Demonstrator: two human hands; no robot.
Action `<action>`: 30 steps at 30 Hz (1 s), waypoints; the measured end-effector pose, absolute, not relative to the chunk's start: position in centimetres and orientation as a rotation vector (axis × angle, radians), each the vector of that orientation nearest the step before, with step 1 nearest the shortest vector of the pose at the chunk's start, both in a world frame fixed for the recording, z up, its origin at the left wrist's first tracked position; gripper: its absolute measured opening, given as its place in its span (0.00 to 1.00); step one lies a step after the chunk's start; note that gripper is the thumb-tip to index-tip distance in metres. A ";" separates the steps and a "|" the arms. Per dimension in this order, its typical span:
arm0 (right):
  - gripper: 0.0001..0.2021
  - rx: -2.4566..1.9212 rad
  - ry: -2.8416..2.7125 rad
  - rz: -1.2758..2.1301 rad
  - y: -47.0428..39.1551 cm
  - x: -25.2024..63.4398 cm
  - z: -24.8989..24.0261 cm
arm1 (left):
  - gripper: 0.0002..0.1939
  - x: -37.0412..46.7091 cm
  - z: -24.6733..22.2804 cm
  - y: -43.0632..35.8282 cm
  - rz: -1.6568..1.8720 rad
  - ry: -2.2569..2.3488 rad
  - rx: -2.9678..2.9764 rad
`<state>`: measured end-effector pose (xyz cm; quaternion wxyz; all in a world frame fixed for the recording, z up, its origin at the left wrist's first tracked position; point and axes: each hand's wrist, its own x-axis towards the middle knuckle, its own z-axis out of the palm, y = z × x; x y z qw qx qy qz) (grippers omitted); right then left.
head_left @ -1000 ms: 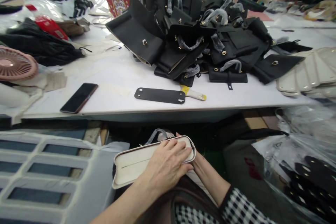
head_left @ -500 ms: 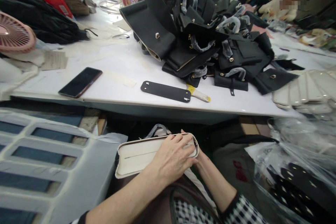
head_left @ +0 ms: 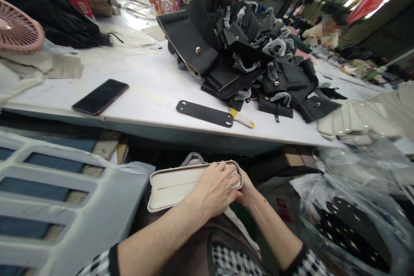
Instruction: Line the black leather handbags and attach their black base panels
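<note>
Over my lap, below the table edge, lies a handbag (head_left: 176, 187), its cream underside facing me with a dark line across it. A plastic-wrapped handle (head_left: 193, 158) sticks up behind it. My left hand (head_left: 216, 187) curls over the bag's right end, fingers bent across the rim. My right hand (head_left: 246, 187) is at that same end from behind and the side; its fingers are mostly hidden by the bag and my left hand. On the table ahead lie a black strip (head_left: 205, 114) with metal studs at its ends and a brush (head_left: 242, 118) with a yellow part.
A heap of black handbags (head_left: 239, 51) fills the table's middle. A phone (head_left: 101, 96) and a pink fan (head_left: 19, 30) are on the left. Cream panels (head_left: 359, 118) are stacked at right, above a plastic bag (head_left: 352, 220) of black pieces. A grey plastic stool (head_left: 106, 207) stands left.
The camera view has tilted up and turned slightly, showing more of the background. Both hands stay on the bag's right end, and the bag sits at a slightly different angle.
</note>
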<state>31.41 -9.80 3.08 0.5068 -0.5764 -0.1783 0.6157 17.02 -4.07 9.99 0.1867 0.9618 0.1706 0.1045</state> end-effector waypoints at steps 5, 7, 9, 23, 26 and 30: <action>0.20 -1.201 -0.173 1.620 -11.4 31.5 4.5 | 0.15 16.3 10.3 -4.0 0.313 0.417 2.698; 0.21 -1.168 -0.171 1.646 -11.9 31.8 4.9 | 0.16 16.2 10.3 -4.0 0.329 0.402 2.699; 0.21 -1.142 -0.185 1.674 -12.1 32.0 5.3 | 0.18 16.2 10.2 -4.0 0.340 0.400 2.710; 0.18 -1.277 -0.313 1.638 -11.7 32.2 6.9 | 0.23 16.0 9.8 -3.8 0.318 0.420 2.675; 0.17 -1.341 -0.350 1.622 -11.7 32.3 7.2 | 0.20 15.6 10.0 -3.0 0.299 0.380 2.587; 0.18 -1.480 -0.459 1.549 -11.4 32.1 7.6 | 0.14 14.9 10.7 -0.7 0.360 0.432 2.336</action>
